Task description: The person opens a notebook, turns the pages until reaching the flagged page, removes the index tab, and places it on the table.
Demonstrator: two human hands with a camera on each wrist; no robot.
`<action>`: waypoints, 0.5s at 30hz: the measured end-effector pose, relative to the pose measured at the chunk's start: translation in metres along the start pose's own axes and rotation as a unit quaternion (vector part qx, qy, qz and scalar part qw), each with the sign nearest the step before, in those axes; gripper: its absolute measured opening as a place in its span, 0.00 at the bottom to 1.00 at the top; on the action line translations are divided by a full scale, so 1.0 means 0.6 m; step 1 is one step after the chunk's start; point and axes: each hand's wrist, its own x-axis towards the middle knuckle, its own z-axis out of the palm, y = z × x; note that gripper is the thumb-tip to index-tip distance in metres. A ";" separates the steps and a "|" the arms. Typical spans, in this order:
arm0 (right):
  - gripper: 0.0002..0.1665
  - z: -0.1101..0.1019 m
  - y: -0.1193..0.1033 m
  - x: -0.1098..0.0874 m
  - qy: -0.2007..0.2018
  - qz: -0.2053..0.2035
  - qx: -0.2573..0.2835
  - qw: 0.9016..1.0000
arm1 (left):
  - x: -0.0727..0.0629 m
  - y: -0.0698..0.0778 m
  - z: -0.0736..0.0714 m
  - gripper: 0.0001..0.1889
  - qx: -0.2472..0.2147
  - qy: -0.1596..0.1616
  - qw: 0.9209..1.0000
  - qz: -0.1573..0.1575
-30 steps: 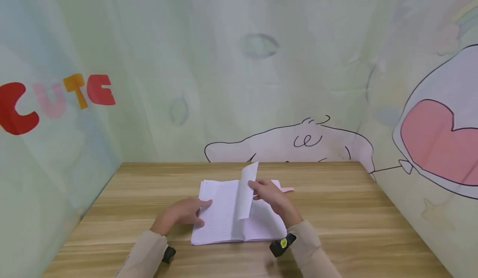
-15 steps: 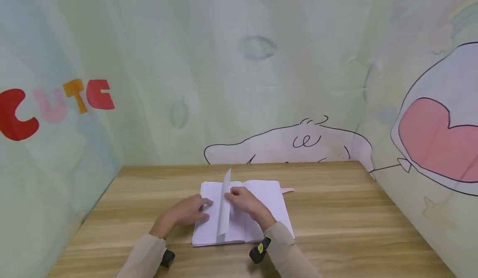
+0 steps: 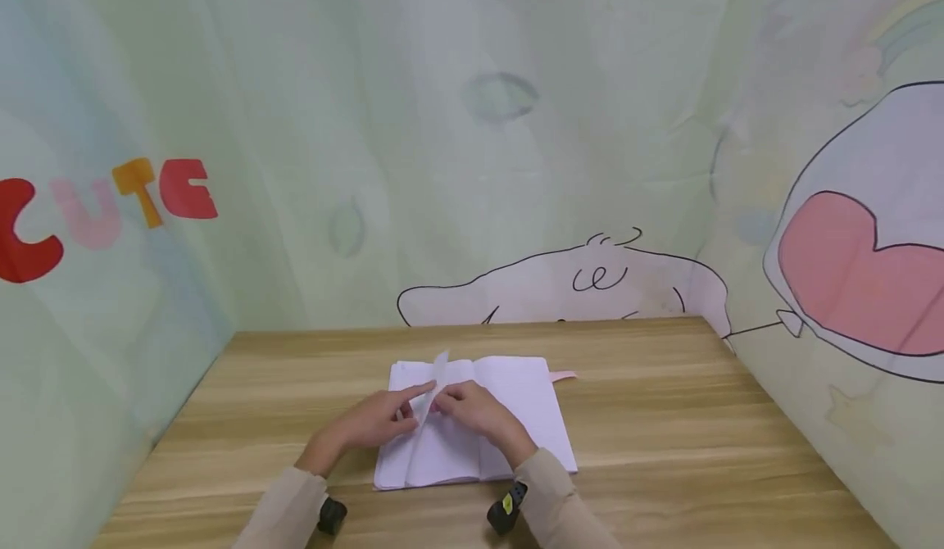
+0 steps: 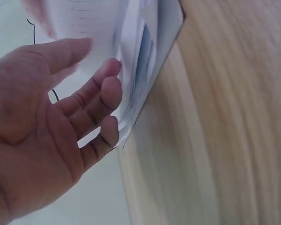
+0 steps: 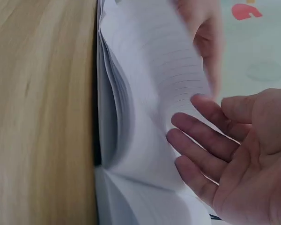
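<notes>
An open lined notebook [image 3: 521, 401] lies on the table, one leaf [image 3: 422, 434] standing partly raised over its left page. My left hand [image 3: 376, 418] is at the left side of that leaf, index finger stretched to its upper part. In the left wrist view the fingers of the left hand [image 4: 42, 112] are loosely bent beside the page edges. On the leaf's other side, my right hand [image 3: 479, 410] rests its fingertips against the paper. The right wrist view shows the right hand [image 5: 239, 145] with fingers extended along the lined sheet [image 5: 178, 70].
A pink ribbon [image 3: 564, 376] sticks out past the notebook's right edge. The wood-grain table [image 3: 664, 418] reaches back to a printed cloth backdrop [image 3: 413, 164]. Black wrist devices sit below both sleeves, the right one [image 3: 506, 510] near the notebook's front edge.
The leaf has swung from right to left and now leans low over the left page. My right hand moved left with it and its pinch has loosened; my left index finger has reached to the leaf.
</notes>
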 end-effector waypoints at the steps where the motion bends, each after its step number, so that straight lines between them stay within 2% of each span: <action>1: 0.15 -0.003 0.000 -0.002 0.000 -0.008 -0.002 1.000 | 0.000 0.000 0.000 0.31 0.002 0.005 1.000 -0.001; 5: 0.12 -0.013 0.004 -0.008 0.000 -0.044 -0.012 0.999 | 0.002 0.001 0.001 0.29 0.017 0.019 1.000 -0.011; 9: 0.12 -0.021 0.012 -0.015 0.006 -0.064 -0.025 0.998 | 0.005 0.003 0.004 0.24 0.020 0.023 0.999 -0.035; 12: 0.13 -0.029 0.017 -0.021 0.020 -0.061 -0.017 0.998 | 0.007 0.003 0.007 0.26 0.027 0.031 0.998 -0.055; 15: 0.15 -0.038 0.026 -0.029 0.043 -0.039 -0.002 0.998 | 0.006 0.001 0.011 0.24 0.054 0.040 0.995 -0.067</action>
